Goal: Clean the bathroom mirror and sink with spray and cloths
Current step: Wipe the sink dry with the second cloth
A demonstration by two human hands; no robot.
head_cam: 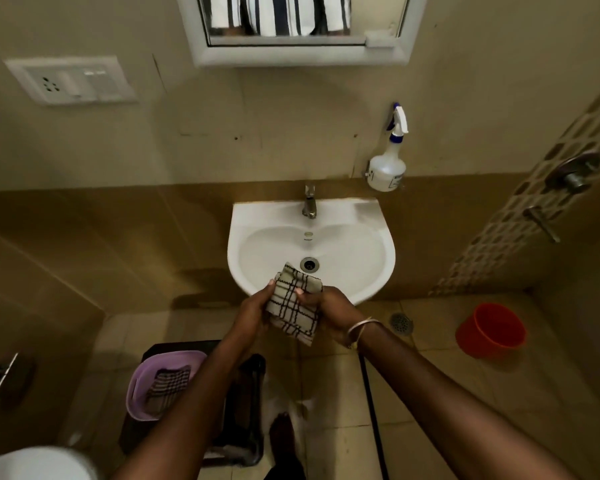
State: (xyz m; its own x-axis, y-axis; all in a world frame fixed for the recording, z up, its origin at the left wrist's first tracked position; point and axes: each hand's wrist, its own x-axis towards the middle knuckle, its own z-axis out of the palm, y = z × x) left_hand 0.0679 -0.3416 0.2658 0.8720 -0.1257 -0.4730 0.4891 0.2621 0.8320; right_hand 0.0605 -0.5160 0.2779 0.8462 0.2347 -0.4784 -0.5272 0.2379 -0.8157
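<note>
A checked beige cloth with dark lines hangs folded over the front rim of the white sink. My left hand grips its left edge and my right hand pinches its right side. The metal tap stands at the back of the sink, with the drain just beyond the cloth. A white spray bottle with a blue trigger hangs on the wall to the right of the tap. The white-framed mirror is on the wall above. A second checked cloth lies in a purple basket.
The purple basket sits on a dark stool at lower left. An orange bucket stands on the floor at right near a floor drain. Shower fittings are on the right wall, a switch plate on the left wall.
</note>
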